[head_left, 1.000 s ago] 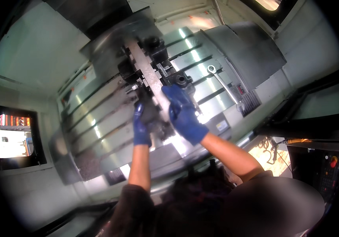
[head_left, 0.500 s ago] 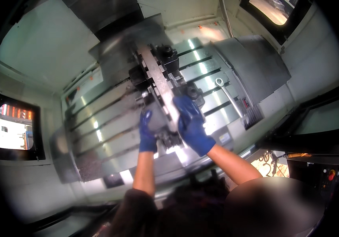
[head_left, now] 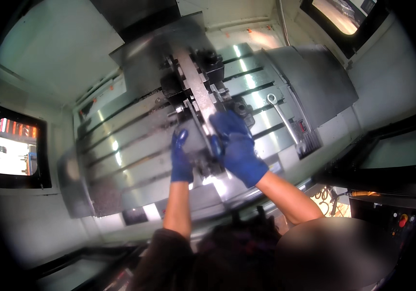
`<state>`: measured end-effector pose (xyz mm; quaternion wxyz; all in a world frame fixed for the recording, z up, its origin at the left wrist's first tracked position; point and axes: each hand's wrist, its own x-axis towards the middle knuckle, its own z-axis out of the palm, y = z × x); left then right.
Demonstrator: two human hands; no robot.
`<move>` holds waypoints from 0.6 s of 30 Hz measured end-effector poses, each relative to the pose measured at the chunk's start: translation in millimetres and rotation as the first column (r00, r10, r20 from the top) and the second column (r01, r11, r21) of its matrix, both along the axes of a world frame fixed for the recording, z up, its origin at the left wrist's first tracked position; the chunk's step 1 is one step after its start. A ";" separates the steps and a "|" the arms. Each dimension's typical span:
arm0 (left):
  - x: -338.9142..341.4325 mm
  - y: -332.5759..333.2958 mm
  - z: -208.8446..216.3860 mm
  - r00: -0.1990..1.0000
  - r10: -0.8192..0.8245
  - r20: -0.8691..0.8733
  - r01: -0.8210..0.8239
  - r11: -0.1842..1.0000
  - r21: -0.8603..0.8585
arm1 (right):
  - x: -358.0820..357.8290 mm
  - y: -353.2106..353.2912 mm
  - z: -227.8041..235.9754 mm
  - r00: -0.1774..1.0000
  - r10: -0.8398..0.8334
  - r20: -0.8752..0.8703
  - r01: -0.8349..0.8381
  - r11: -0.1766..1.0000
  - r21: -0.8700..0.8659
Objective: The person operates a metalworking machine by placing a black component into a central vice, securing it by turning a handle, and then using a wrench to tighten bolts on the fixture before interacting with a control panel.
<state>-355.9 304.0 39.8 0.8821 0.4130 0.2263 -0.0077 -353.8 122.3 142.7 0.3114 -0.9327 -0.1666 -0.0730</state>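
Observation:
A long pale metal bar (head_left: 196, 87) lies lengthwise between dark clamping blocks (head_left: 171, 86) on a slotted machine table (head_left: 125, 140). My right hand (head_left: 239, 150), in a blue glove, is closed round the near end of the bar, its fingers curled over the right side. Its palm hides the bar's tip. My left hand (head_left: 182, 157), in the same kind of glove, is left of the bar's near end beside a dark metal part. Its visible fingers point forward, held apart from the bar, and nothing shows in them.
A combination wrench (head_left: 284, 119) lies on the table to the right, next to a small red-marked part (head_left: 301, 126). Metal covers (head_left: 310, 82) flank the table, and pale enclosure walls (head_left: 62, 43) surround it. A control panel with a red button (head_left: 403, 220) is at the lower right.
The view has shifted slightly. My right hand's fingers have curled in more over the bar's near end. My left hand stays in nearly the same place beside it.

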 end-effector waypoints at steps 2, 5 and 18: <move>-5.1 -6.6 18.3 0.997 0.035 -0.064 -0.032 0.999 0.040 | 16.1 15.3 12.7 0.984 0.053 0.170 -0.024 0.985 -0.169; 0.9 2.3 -4.1 0.991 -0.003 0.136 -0.004 0.999 0.048 | 41.8 43.4 19.0 0.990 0.095 0.105 -0.054 0.939 -0.340; -18.0 -5.3 -13.4 0.983 0.026 0.183 -0.012 0.997 -0.074 | 61.1 55.7 -0.8 0.974 0.203 0.099 -0.125 0.849 -0.513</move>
